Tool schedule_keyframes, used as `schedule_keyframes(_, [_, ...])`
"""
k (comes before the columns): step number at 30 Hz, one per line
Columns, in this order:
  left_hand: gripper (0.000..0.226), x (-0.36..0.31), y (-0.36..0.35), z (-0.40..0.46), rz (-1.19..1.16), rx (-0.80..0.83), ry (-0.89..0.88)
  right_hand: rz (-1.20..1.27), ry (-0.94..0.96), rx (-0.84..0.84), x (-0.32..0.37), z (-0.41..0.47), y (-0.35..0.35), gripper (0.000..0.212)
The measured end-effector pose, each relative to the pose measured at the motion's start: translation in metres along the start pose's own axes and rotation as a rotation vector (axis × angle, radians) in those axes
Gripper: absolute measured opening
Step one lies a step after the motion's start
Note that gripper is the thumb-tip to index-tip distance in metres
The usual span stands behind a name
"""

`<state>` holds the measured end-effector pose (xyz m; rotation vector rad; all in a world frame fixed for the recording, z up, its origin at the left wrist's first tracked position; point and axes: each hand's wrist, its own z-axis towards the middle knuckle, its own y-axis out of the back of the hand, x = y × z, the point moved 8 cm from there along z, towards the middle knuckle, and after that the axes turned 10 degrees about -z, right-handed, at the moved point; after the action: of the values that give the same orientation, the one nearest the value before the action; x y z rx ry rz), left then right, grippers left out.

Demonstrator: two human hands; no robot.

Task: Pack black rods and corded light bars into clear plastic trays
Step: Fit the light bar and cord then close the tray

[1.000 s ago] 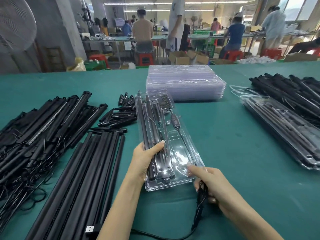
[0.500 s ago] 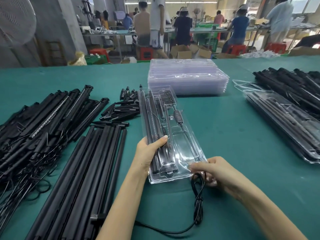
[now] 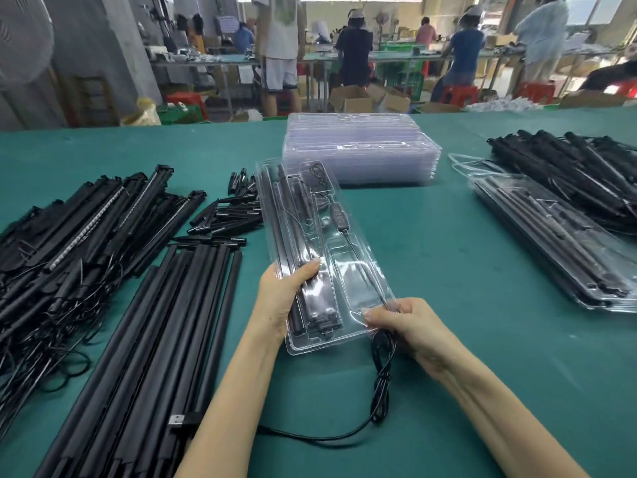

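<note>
"Where is the clear tray [image 3: 348,270] now?"

"It lies on the green counter [image 3: 448,270], right in front of the person, with its far end leaning a bit to the left. Black rods [image 3: 293,243] sit in its left side. A little black control box [image 3: 336,213] on a thin wire sits in its right side."

"What are the hands doing?"

"The left hand [image 3: 282,301] holds the left edge of the tray near its close end. The thumb lies flat on top of the rods. The right hand [image 3: 410,326] is at the tray's close right corner. Its fingers are curled and pinch the black cord [image 3: 381,381] just where it leaves the tray."

"Where does the cord go?"

"It hangs down from the right hand in a bunched loop, then runs left across the counter, under the left arm. A plug [image 3: 179,419] lies on the long black rods [image 3: 144,357] there."

"What else is on the counter?"

"A heap of light bars [image 3: 79,236] with tangled wires is far on the left. Short black pieces [image 3: 231,215] lie just left of the tray's far end. A stack of empty clear trays [image 3: 362,146] sits behind it. On the right is a filled tray [image 3: 558,243] and more black bars [image 3: 586,167] beyond it."

"And behind?"

"People [image 3: 355,53] stand and sit at other long tables."
</note>
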<state>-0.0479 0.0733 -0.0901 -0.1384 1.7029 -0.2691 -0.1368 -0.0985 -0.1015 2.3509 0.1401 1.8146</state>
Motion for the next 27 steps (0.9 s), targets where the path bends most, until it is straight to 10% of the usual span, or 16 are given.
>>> schedule_keyframes(5, [0.074,-0.0014,-0.003,-0.0008,-0.031,0.008,-0.001,0.115,0.061,-0.067,0.0032,-0.0017,0.0025,0.016])
schedule_keyframes(10, [0.019,-0.0008,-0.0022,0.0008,-0.009,0.029,-0.006,0.147,0.06,-0.062,0.0065,-0.004,0.0062,0.015])
schedule_keyframes(23, [0.034,-0.0056,0.0015,-0.0024,-0.006,0.018,0.0,-0.011,0.051,0.072,0.0059,-0.0078,0.0044,0.031])
schedule_keyframes(27, [0.073,-0.0077,-0.0014,-0.0056,-0.005,0.019,-0.005,-0.038,0.04,0.098,0.0052,-0.0069,0.0024,0.043])
